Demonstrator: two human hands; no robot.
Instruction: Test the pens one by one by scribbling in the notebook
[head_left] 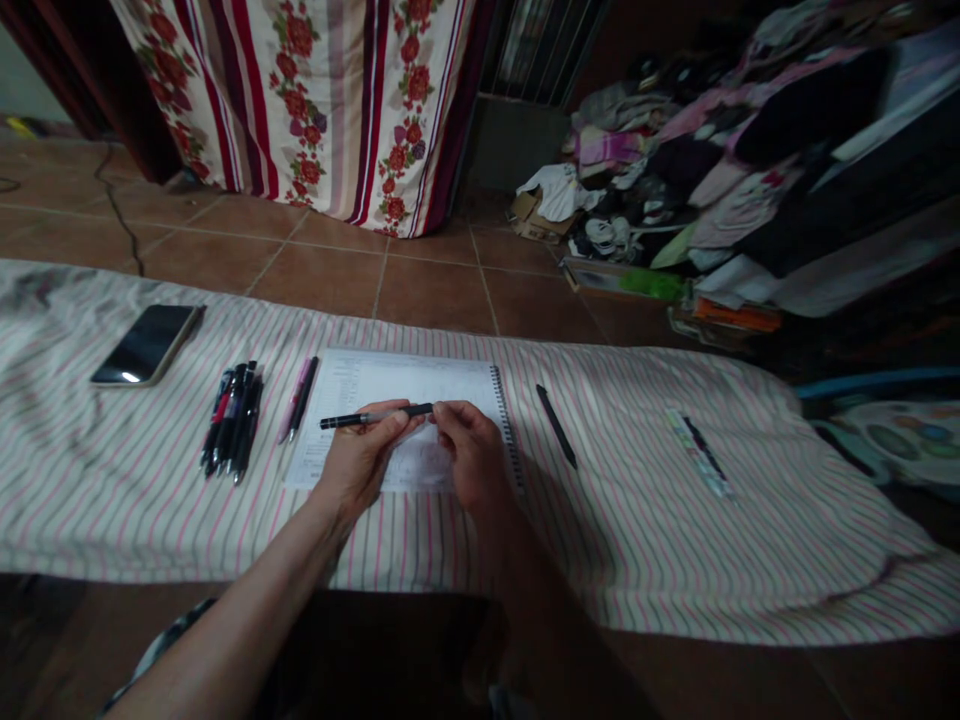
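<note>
Both hands hold one pen [375, 416] level above a spiral notebook [420, 370]. The pen has a black end at the left, a clear grey middle and a dark tip end at the right. My left hand [365, 455] is closed round its middle. At the right end, the fingertips of my right hand [472, 445] pinch the dark part. Left of the notebook lie a pink pen and a black pen [304, 400] side by side. A single black pen [556, 426] lies to the notebook's right. The lower part of the page is partly hidden by my hands.
A bundle of several pens [231, 420] and a phone [148, 345] lie on the left of the striped cloth [637, 540]. A slim printed packet [701, 455] lies at the right. Beyond are a tiled floor, a flowered curtain [300, 100] and piled clothes [675, 170].
</note>
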